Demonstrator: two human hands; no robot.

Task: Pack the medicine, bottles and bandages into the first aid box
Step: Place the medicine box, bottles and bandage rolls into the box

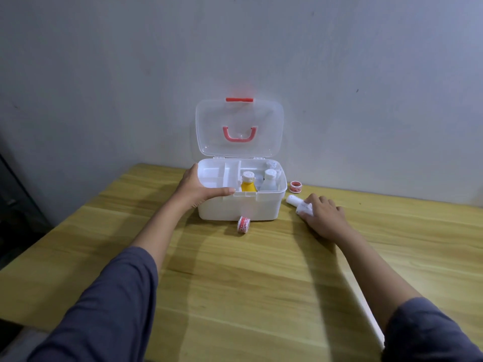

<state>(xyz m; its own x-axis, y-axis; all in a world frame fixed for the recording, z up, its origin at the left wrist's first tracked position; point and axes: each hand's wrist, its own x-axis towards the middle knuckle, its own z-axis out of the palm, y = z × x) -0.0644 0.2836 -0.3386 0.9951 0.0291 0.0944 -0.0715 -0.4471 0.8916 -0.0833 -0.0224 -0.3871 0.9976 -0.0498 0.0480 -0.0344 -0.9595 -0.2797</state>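
Observation:
The white first aid box stands open on the wooden table, its clear lid with a red handle leaning back against the wall. A white divided tray fills its left half. In the right half stand a yellow bottle and a clear bottle, both upright. My left hand grips the box's front left corner, thumb along the front rim. My right hand lies on the table to the right of the box, fingers around a white bottle lying on its side.
A red-and-white bandage tape roll stands on edge in front of the box. A second roll lies to the right of the box near the wall. The grey wall is close behind. The table's left edge drops off to a dark floor.

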